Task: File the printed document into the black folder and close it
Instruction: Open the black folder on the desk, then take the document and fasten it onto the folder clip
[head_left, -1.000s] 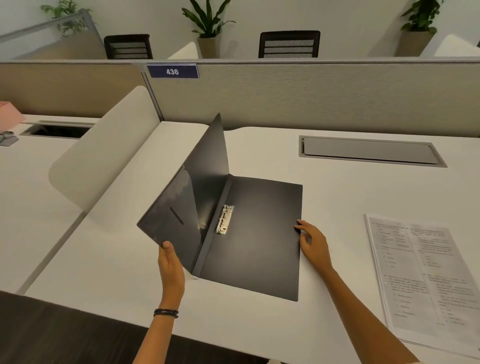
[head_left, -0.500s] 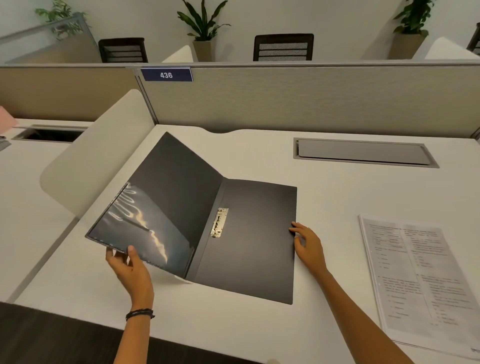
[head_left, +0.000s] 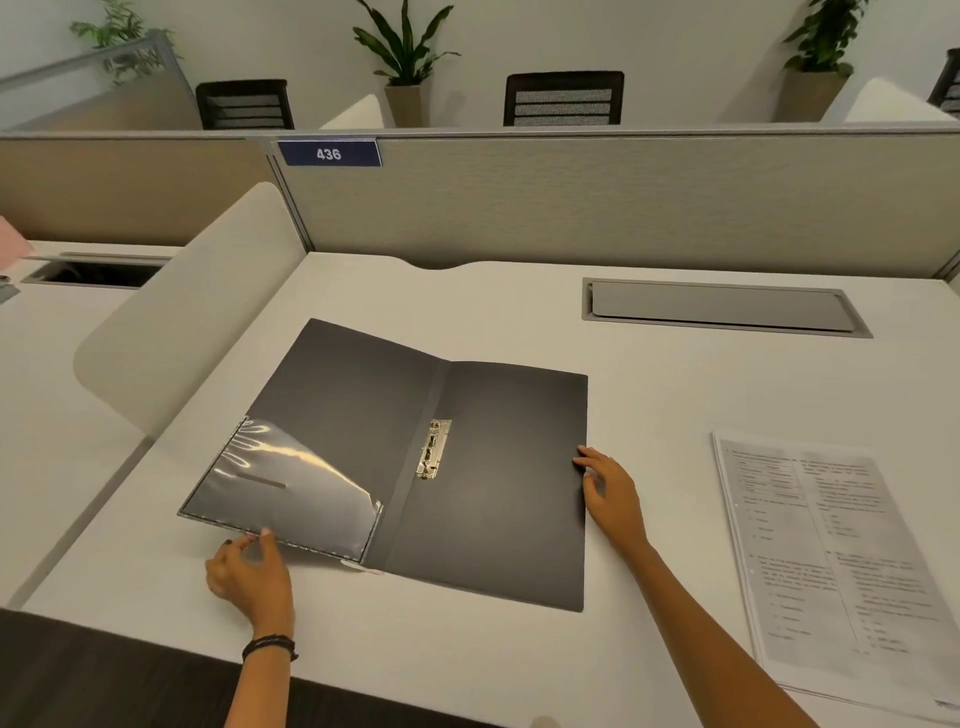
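The black folder (head_left: 498, 488) lies open and nearly flat on the white desk (head_left: 519, 301). A metal clip (head_left: 434, 449) sits beside its spine, and a clear plastic pocket (head_left: 280, 493) covers the lower part of the left cover. My left hand (head_left: 252, 574) pinches the near edge of that left cover, thumb on top. My right hand (head_left: 610, 496) rests flat with its fingers on the right edge of the right cover. The printed document (head_left: 826, 561), a stack of text pages, lies on the desk to the right, apart from both hands.
A grey cable hatch (head_left: 722, 306) is set into the desk behind the folder. A curved white divider (head_left: 182, 322) rises at the left, and a beige partition (head_left: 571, 202) with a "436" label closes the back. The desk's near edge runs below my wrists.
My left hand has swung the left cover down from upright to almost flat on the desk. My right hand has stayed on the right edge.
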